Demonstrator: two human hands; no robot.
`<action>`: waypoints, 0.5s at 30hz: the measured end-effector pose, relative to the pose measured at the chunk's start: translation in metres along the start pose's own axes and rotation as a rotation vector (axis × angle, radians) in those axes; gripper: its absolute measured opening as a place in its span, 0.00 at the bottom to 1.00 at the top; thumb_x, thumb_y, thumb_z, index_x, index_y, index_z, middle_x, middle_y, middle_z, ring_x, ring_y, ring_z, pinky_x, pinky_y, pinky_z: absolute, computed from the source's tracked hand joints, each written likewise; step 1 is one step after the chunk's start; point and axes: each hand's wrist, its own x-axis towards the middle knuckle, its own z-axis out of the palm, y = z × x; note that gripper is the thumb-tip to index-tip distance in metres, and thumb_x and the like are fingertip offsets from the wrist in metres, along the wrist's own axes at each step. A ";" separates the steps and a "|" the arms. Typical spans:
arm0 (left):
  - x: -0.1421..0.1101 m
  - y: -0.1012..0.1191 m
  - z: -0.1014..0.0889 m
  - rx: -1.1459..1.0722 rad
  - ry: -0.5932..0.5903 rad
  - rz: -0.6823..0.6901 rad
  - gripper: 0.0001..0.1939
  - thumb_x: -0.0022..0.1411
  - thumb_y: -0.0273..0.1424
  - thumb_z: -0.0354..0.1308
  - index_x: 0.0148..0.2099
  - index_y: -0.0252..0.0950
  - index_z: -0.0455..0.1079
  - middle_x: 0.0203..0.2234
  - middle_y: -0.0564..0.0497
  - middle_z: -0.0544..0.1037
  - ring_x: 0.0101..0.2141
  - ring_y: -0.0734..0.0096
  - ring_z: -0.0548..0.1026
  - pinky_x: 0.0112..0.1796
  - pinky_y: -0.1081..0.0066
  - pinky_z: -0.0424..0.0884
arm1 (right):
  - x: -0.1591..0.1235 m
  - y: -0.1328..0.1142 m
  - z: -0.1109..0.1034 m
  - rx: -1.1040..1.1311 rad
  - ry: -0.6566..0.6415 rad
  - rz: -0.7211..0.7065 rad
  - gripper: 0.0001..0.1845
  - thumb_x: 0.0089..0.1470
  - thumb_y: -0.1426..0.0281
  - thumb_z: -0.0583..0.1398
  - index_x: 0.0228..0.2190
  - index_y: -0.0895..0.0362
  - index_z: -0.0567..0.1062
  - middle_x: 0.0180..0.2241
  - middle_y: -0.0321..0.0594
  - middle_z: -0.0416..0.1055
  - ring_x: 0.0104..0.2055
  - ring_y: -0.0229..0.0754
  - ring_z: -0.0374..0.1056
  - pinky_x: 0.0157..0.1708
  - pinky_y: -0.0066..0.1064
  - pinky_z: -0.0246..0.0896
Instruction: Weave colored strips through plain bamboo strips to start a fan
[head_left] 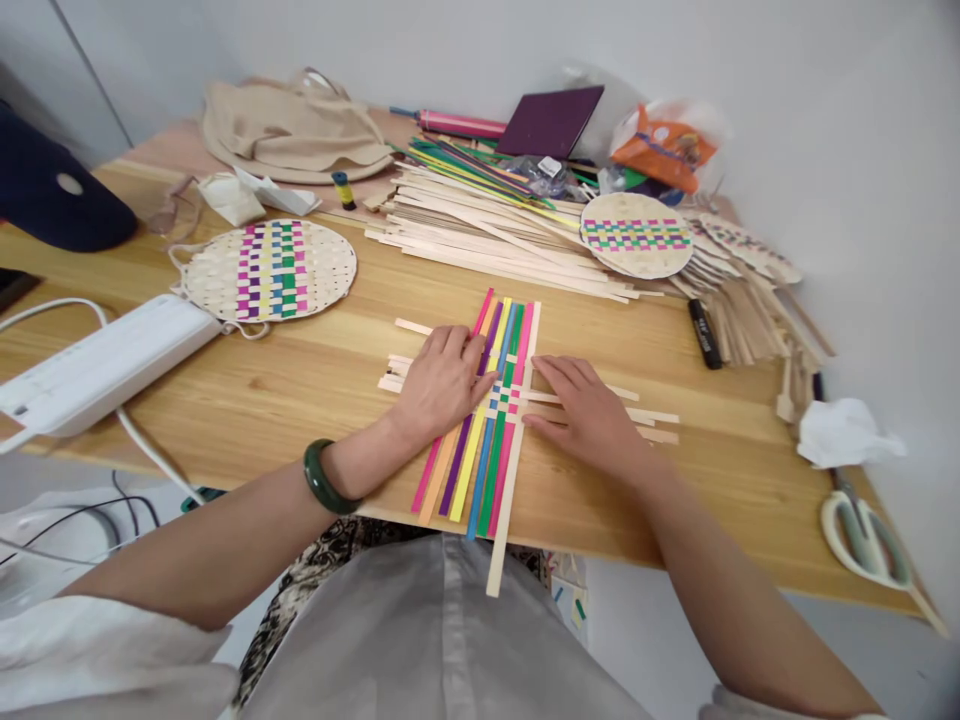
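A partly woven mat of coloured strips (pink, orange, purple, yellow, blue, green) crossed by plain wooden strips lies at the front of the wooden table. My left hand lies flat on the left side of the weave, fingers stretched over the coloured strips; a green bangle is on that wrist. My right hand rests flat on the plain cross strips at the right, fingertips touching the outermost plain upright strip. Neither hand grips anything.
A finished round woven mat lies at left, another at back right beside a heap of loose strips. A white power strip, black marker, crumpled tissue and scissors sit nearby. A cloth bag is behind.
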 end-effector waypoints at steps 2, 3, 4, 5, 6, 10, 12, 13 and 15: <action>0.000 0.001 0.000 0.013 0.004 0.006 0.21 0.68 0.40 0.50 0.53 0.27 0.69 0.46 0.34 0.71 0.49 0.48 0.67 0.52 0.55 0.65 | 0.000 0.001 0.003 0.014 0.043 -0.016 0.33 0.58 0.58 0.60 0.60 0.58 0.63 0.56 0.51 0.69 0.57 0.54 0.63 0.56 0.50 0.63; 0.000 0.001 0.000 0.022 0.005 0.008 0.21 0.69 0.40 0.50 0.53 0.28 0.69 0.46 0.35 0.71 0.48 0.49 0.68 0.52 0.55 0.66 | -0.001 0.002 0.004 0.024 0.069 -0.029 0.31 0.58 0.58 0.60 0.60 0.58 0.64 0.55 0.50 0.70 0.56 0.53 0.64 0.54 0.49 0.64; -0.001 0.002 0.000 0.035 0.007 0.007 0.21 0.69 0.40 0.50 0.52 0.28 0.69 0.46 0.35 0.71 0.48 0.49 0.68 0.52 0.56 0.66 | -0.001 0.002 0.005 0.036 0.095 -0.047 0.30 0.59 0.59 0.60 0.59 0.58 0.65 0.54 0.50 0.71 0.54 0.53 0.65 0.53 0.48 0.65; -0.001 0.003 0.000 0.054 0.007 0.006 0.20 0.69 0.40 0.49 0.51 0.28 0.70 0.45 0.35 0.72 0.47 0.49 0.68 0.51 0.56 0.66 | -0.002 0.002 0.006 0.047 0.118 -0.065 0.28 0.59 0.60 0.60 0.57 0.58 0.67 0.52 0.50 0.72 0.53 0.52 0.65 0.52 0.47 0.66; -0.001 0.003 -0.001 0.076 0.008 0.004 0.20 0.69 0.41 0.49 0.49 0.28 0.71 0.44 0.35 0.72 0.46 0.49 0.69 0.50 0.56 0.67 | -0.002 0.002 0.007 0.057 0.139 -0.082 0.26 0.59 0.61 0.60 0.56 0.58 0.68 0.51 0.49 0.73 0.52 0.51 0.66 0.51 0.46 0.66; -0.001 0.008 -0.004 0.180 0.028 -0.004 0.19 0.70 0.40 0.47 0.43 0.30 0.72 0.37 0.37 0.73 0.40 0.49 0.70 0.44 0.56 0.69 | -0.002 0.001 0.008 0.091 0.177 -0.102 0.23 0.58 0.63 0.61 0.53 0.59 0.70 0.46 0.48 0.74 0.48 0.49 0.67 0.47 0.43 0.68; -0.001 0.009 -0.004 0.211 0.049 -0.005 0.19 0.70 0.39 0.46 0.41 0.31 0.72 0.35 0.38 0.73 0.38 0.50 0.71 0.42 0.56 0.69 | -0.002 0.000 0.007 0.094 0.186 -0.104 0.22 0.58 0.64 0.61 0.52 0.59 0.70 0.44 0.48 0.74 0.46 0.49 0.67 0.45 0.42 0.69; -0.001 0.010 -0.004 0.218 0.059 -0.002 0.19 0.70 0.38 0.45 0.41 0.32 0.72 0.34 0.38 0.73 0.38 0.51 0.71 0.42 0.56 0.69 | -0.002 -0.001 0.008 0.090 0.188 -0.109 0.22 0.58 0.64 0.61 0.52 0.59 0.70 0.44 0.48 0.74 0.46 0.49 0.67 0.45 0.42 0.69; -0.001 0.011 -0.004 0.212 0.076 0.000 0.18 0.70 0.37 0.45 0.40 0.32 0.73 0.34 0.38 0.73 0.39 0.51 0.71 0.46 0.54 0.69 | -0.002 -0.001 0.008 0.078 0.195 -0.126 0.22 0.58 0.64 0.61 0.52 0.59 0.70 0.44 0.48 0.74 0.46 0.49 0.67 0.45 0.42 0.69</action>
